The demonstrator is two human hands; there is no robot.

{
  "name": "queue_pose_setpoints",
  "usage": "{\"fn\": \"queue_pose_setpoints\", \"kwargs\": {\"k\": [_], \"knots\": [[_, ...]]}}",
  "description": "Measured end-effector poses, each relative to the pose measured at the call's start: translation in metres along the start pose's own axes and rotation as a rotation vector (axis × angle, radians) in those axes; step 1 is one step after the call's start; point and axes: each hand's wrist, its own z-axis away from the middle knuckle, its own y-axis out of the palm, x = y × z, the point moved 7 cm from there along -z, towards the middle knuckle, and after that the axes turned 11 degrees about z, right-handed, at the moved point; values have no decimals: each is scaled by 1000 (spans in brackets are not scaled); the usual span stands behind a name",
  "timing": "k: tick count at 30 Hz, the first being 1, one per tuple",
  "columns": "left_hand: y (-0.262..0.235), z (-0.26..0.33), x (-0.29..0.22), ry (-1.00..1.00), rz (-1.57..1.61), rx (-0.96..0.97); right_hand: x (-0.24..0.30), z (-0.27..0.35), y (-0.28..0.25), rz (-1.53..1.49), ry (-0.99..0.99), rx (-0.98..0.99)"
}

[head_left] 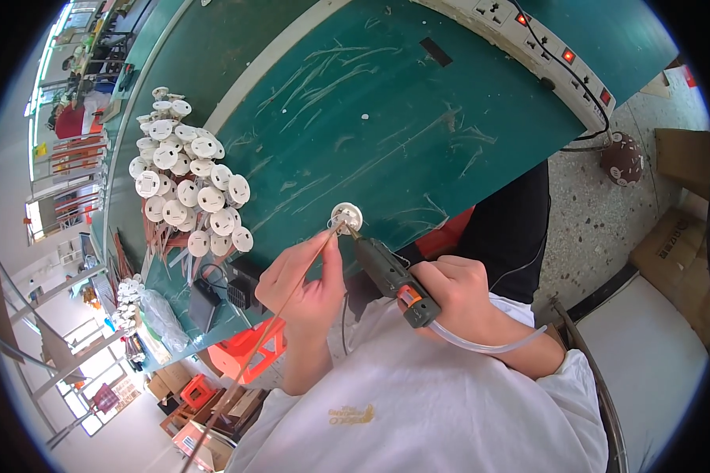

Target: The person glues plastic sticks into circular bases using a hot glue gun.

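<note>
Tool tip meets white round part [346, 215] at the green bench edge.
My right hand [457, 292] grips the dark pen-shaped tool [386, 268], its axis slanting toward the part; my left hand [304, 276] pinches a thin wire [292, 296] just beside it.

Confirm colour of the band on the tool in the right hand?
Orange band on the dark hand tool, clearest in the head view.

White round disc [346, 216] flat on green table edge; dark glue gun [393, 277] tip touching it.
</note>
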Motion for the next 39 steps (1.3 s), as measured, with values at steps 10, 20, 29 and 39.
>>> {"fn": "queue_pose_setpoints", "kwargs": {"k": [10, 20, 29, 39], "knots": [[0, 0, -2, 25, -2, -2, 0, -2, -1, -22, 12, -5], [2, -1, -5, 16, -3, -4, 1, 0, -1, -24, -8, -18], [0, 0, -2, 17, -8, -21, 4, 0, 2, -6, -16, 2], [0, -1, -2, -6, -34, -20, 3, -1, 0, -10, 4, -6]]}}
